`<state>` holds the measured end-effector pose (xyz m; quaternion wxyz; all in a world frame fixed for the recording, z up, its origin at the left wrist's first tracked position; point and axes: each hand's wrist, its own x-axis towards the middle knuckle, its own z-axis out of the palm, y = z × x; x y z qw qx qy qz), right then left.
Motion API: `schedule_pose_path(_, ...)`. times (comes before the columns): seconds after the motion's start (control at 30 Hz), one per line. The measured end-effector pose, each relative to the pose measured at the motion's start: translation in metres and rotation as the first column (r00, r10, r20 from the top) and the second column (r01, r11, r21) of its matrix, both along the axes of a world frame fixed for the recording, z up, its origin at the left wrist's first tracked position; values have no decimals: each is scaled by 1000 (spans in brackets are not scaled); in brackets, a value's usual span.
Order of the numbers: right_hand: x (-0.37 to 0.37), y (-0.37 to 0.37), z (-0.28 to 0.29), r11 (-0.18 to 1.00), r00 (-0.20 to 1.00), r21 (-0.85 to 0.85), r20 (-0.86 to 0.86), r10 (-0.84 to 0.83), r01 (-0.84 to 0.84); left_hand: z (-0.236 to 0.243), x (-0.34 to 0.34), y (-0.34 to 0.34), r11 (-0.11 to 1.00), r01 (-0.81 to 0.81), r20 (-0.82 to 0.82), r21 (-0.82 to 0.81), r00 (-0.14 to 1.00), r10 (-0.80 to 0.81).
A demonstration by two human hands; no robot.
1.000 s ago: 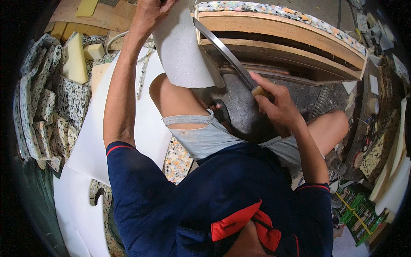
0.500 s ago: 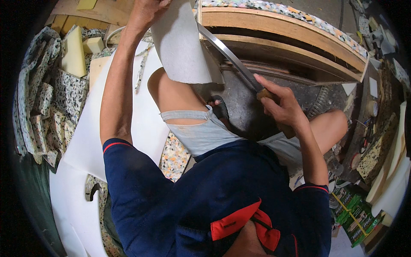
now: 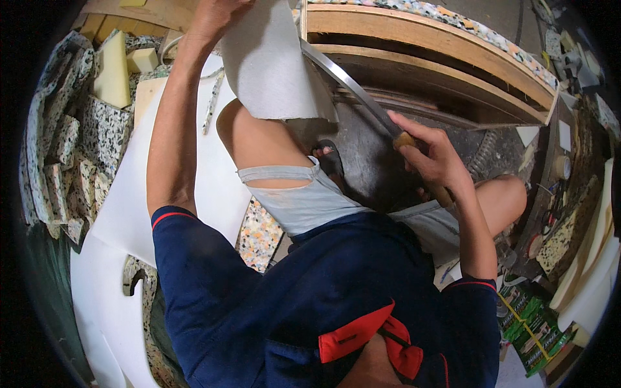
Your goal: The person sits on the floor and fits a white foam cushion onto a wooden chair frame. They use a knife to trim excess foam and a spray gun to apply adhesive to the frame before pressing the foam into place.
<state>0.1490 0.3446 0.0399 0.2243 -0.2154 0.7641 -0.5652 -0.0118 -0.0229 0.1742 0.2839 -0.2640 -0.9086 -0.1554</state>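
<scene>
Left hand (image 3: 217, 16) gripping foam sheet (image 3: 272, 64), pulled taut for cutting. Right hand (image 3: 430, 155) clenched on knife (image 3: 352, 84), blade meeting far edge.

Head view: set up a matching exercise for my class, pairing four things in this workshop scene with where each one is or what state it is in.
Things:
1. left hand
2. right hand
3. yellow foam wedge
4. white foam sheet

Places or states:
A. stands among speckled foam scraps at the upper left
B. grips the wooden handle of the long knife
C. lies flat beside the person's left arm
D. holds up the grey foam piece at its top

Pairs: 1-D, 2-B, 3-A, 4-C
</scene>
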Motion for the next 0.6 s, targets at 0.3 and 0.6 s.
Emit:
schedule_pose_path(0.3, -24, -3, -9, 999, 882, 42, -471, 30, -12, 8, 12, 10, 1000, -14, -14, -1, 1000, 14)
schedule_pose_path(0.6, -38, 12, -45, 993, 872, 121, -487, 48, 13, -18, 97, 24, 924, -240, -355, 298, 871, 341)
